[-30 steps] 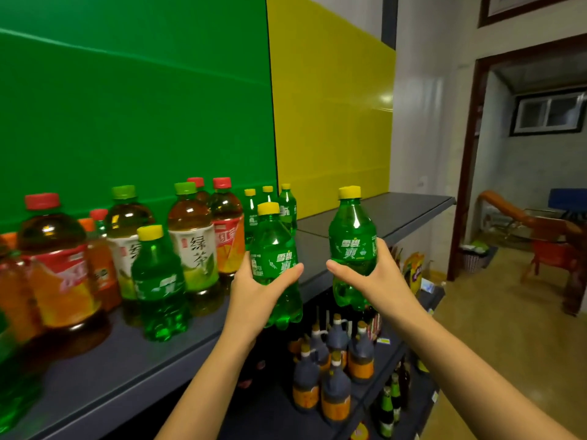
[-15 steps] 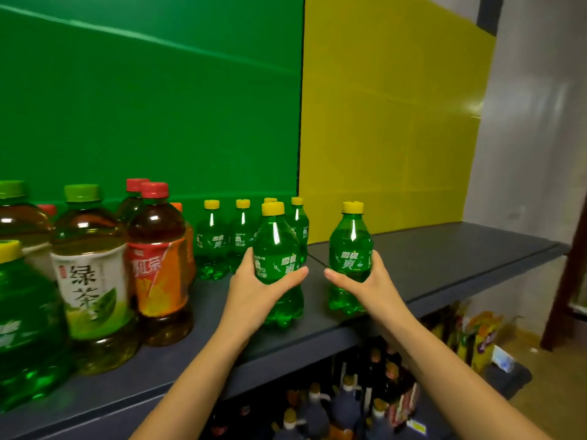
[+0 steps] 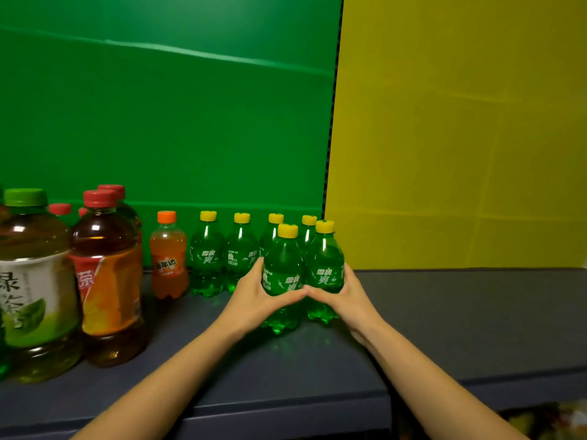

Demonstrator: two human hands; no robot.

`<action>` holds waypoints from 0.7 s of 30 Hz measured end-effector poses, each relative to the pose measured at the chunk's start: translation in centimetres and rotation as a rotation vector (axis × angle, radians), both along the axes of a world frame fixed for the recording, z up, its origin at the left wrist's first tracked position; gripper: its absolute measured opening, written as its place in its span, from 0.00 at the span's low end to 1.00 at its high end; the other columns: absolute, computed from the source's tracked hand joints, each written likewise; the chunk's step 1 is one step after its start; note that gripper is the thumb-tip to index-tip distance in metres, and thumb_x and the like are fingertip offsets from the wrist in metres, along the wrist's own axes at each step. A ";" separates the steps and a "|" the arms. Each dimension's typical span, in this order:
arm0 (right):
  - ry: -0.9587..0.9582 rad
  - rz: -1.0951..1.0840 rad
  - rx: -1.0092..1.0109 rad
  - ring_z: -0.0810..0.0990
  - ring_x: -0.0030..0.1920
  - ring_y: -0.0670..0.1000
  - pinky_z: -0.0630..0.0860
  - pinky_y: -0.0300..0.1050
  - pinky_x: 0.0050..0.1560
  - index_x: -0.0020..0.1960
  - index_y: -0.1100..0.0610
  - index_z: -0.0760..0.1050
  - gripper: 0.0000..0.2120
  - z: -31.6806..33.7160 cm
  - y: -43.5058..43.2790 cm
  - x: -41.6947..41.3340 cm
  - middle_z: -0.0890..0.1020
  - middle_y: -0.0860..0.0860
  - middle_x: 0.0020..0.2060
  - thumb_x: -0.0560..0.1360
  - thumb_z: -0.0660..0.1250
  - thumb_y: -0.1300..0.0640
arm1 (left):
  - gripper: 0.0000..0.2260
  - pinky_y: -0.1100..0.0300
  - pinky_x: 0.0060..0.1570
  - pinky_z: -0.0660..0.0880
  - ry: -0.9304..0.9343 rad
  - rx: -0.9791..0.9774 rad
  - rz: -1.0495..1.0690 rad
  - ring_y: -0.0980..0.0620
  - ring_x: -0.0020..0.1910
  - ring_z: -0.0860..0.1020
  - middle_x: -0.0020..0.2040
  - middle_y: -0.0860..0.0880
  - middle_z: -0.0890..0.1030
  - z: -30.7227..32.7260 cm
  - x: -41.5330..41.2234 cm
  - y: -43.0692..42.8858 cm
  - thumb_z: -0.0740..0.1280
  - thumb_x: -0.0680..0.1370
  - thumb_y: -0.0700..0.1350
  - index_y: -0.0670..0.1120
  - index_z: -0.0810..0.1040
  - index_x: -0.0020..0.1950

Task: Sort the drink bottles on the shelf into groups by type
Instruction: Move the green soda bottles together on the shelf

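My left hand (image 3: 254, 296) grips a small green soda bottle with a yellow cap (image 3: 282, 271). My right hand (image 3: 346, 296) grips a second one (image 3: 325, 265) right beside it. Both bottles stand on the grey shelf (image 3: 460, 312), side by side, just in front of a row of several identical green soda bottles (image 3: 208, 255) along the back. My thumbs meet in front of the two bottles. A small orange soda bottle (image 3: 167, 258) stands left of the row.
At the left stand larger tea bottles: a red-capped brown one (image 3: 108, 274) and a green-capped green tea one (image 3: 31, 281), with more behind. A green panel (image 3: 158, 122) and a yellow panel (image 3: 460, 138) back the shelf. Bare shelf stretches to the right.
Both hands have carried their green bottles back toward the rear row and brought them together until they stand side by side. The view has turned left toward the shelf.
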State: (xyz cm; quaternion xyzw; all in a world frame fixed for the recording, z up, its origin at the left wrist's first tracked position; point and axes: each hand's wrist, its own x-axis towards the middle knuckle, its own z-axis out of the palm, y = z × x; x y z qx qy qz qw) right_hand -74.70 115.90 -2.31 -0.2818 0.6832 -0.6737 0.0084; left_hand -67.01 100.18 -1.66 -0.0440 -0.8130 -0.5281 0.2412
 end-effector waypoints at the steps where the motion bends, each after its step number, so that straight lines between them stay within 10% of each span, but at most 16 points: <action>1: -0.011 0.018 -0.003 0.78 0.55 0.43 0.78 0.31 0.47 0.65 0.52 0.66 0.32 -0.3 -0.1 -0.5 0.79 0.48 0.56 0.66 0.75 0.65 | 0.36 0.53 0.63 0.72 -0.003 -0.014 0.016 0.60 0.58 0.77 0.58 0.56 0.79 -0.2 -0.4 -0.2 0.76 0.59 0.60 0.51 0.70 0.64; 8: -0.023 -0.008 0.109 0.73 0.63 0.48 0.73 0.46 0.61 0.68 0.50 0.59 0.38 -2.1 -0.6 -2.9 0.73 0.48 0.63 0.65 0.77 0.56 | 0.27 0.81 0.49 0.67 0.060 -0.118 0.190 0.74 0.53 0.73 0.55 0.59 0.76 -1.3 -1.8 -1.0 0.77 0.65 0.48 0.53 0.67 0.59; 12: 0.038 -0.147 0.267 0.67 0.66 0.51 0.64 0.56 0.69 0.64 0.48 0.54 0.38 -2.6 -0.2 -3.0 0.67 0.47 0.63 0.64 0.75 0.53 | 0.32 0.76 0.55 0.65 0.071 -0.249 0.276 0.61 0.58 0.72 0.59 0.55 0.72 -2.0 -1.9 -1.2 0.77 0.65 0.52 0.52 0.66 0.64; 21: 0.166 -0.152 0.265 0.70 0.59 0.48 0.69 0.39 0.59 0.66 0.58 0.57 0.34 -2.3 -0.4 -2.6 0.69 0.49 0.58 0.68 0.74 0.61 | 0.36 0.73 0.49 0.65 0.028 -0.257 0.372 0.60 0.55 0.69 0.63 0.50 0.72 -2.2 -1.7 -0.8 0.75 0.67 0.48 0.44 0.62 0.70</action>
